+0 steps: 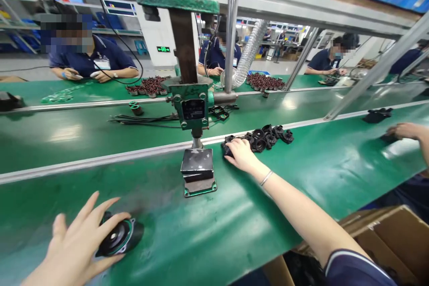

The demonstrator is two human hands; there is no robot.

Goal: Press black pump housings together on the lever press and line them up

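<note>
Well, the left hand [75, 241] is spread wide, index finger and thumb reaching around a round black part [112, 237], while the right hand [241, 154] curls over the left end of a crowd of black housings [259, 138]. Whether either has a firm hold I can't tell from where I stand; the fingers hide too much. The round black part is at the green bench [201, 241], left of the upright press [193, 114] and well apart from it. Gripped only at one side, it could twist or slip and scuff its ringed face. The black housings lie packed together, so drawing one out might drag its neighbours along. Fingers straying under the black block [197, 161] could be pinched if the upright press came down. A broad strip of bench between left hand and press gives room to move. The metal rail [83, 165] bounds the far side; the near edge falls away beside a cardboard box [412, 223]. Farther right, a co-worker's hand [407, 130] touches another dark part [389, 137].
</note>
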